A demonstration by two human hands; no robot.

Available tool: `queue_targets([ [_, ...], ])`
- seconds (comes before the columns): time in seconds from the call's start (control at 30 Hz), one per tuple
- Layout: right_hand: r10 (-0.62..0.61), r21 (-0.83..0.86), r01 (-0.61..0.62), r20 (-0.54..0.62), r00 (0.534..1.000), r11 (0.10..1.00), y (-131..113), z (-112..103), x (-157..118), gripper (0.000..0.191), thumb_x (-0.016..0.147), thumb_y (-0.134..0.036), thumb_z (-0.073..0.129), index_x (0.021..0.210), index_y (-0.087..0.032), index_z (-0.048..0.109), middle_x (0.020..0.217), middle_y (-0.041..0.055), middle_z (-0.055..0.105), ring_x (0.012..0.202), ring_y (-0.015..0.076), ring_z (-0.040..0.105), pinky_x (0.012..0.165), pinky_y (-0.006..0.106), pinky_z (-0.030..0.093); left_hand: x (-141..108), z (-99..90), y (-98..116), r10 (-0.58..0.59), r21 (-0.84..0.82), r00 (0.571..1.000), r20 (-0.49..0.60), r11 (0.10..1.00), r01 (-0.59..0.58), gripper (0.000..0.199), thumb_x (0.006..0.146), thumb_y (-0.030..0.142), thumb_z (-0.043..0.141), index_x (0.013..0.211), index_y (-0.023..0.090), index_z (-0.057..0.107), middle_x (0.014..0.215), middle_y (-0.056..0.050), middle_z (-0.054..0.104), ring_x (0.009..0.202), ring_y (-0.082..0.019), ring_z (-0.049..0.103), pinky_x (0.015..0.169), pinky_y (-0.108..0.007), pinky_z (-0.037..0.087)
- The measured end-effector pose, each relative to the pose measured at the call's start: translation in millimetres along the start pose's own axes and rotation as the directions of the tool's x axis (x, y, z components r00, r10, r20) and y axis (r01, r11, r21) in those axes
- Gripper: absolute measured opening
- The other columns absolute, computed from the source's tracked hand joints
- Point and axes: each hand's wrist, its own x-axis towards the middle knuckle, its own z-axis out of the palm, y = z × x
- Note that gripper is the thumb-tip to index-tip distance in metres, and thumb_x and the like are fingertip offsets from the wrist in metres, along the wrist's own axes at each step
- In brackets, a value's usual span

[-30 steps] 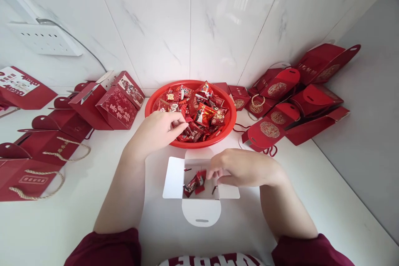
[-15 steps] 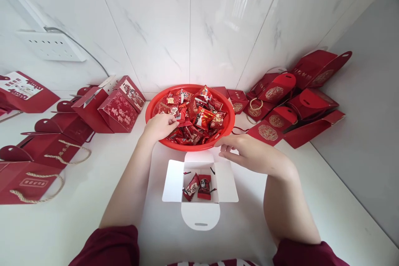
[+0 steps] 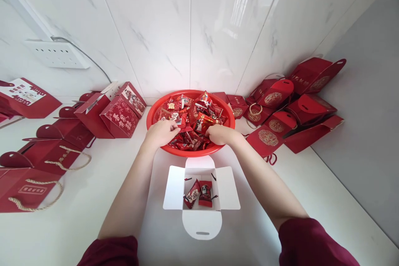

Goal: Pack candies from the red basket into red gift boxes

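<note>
A red plastic basket (image 3: 151,112) holds a heap of red wrapped snack packets (image 3: 193,139). My left hand (image 3: 162,134) reaches over its left rim, thumb and forefinger closed at the edge of a red packet (image 3: 185,129). From the right, my right hand (image 3: 220,134) reaches into the heap with its fingers curled at the lower end of a shiny red and gold packet (image 3: 204,122); its fingertips are partly hidden. In front of the basket stands a small white-lined box (image 3: 202,221) with its flaps spread. Two red packets (image 3: 205,193) lie inside it.
Red gift boxes (image 3: 121,112), some with rope handles, line the left of the white counter (image 3: 249,232). More red boxes (image 3: 271,133) are stacked at the right, by a grey panel (image 3: 361,104). Behind is a tiled wall (image 3: 168,29) with a socket strip (image 3: 57,54).
My right hand has moved from beyond the basket's right front rim left and forward into the packets. My left hand stays at the same part of the basket. The view has tilted up slightly.
</note>
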Motion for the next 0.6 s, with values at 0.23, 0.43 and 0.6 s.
queue_targets([
  [0.23, -0.048, -0.042, 0.05, 0.057, 0.997, 0.998, -2.0, 6.0, 26.8, 0.034, 0.084, -0.005, 0.049, 0.112, -0.015, 0.066, 0.112, 0.0134, 0.071, 0.091, 0.0236, 0.067, 0.069, 0.027, 0.045, -0.8, 0.1, 0.5, 0.002, 0.014, 1.0, -0.001, 1.0, -0.002, 0.026, 0.086, 0.045, 0.051, 0.084, 0.027, 0.07, 0.095, -0.002, 0.075, 0.091, -0.025, 0.067, 0.07, -0.032, 0.047],
  [0.43, -0.082, -0.013, 0.083, 0.055, 0.995, 0.996, 1.5, 9.3, 29.6, 0.032, 0.084, -0.005, 0.048, 0.11, -0.016, 0.064, 0.114, 0.0119, 0.07, 0.094, 0.0235, 0.066, 0.07, 0.026, 0.044, -1.0, 0.7, 1.6, 0.006, 0.019, 1.0, 0.005, 1.0, -0.006, 0.026, 0.087, 0.044, 0.049, 0.082, 0.026, 0.067, 0.09, -0.002, 0.075, 0.091, -0.024, 0.067, 0.068, -0.031, 0.044],
  [0.6, -0.1, 0.026, 0.099, 0.042, 0.994, 0.995, 0.8, 12.7, 32.7, 0.023, 0.088, -0.021, 0.054, 0.107, -0.012, 0.065, 0.113, 0.0144, 0.069, 0.093, 0.024, 0.066, 0.073, 0.027, 0.045, -2.1, -0.4, 2.7, 0.009, 0.028, 1.0, 0.004, 1.0, -0.009, 0.025, 0.087, 0.044, 0.049, 0.08, 0.026, 0.066, 0.09, -0.002, 0.075, 0.09, -0.024, 0.067, 0.067, -0.032, 0.044],
])
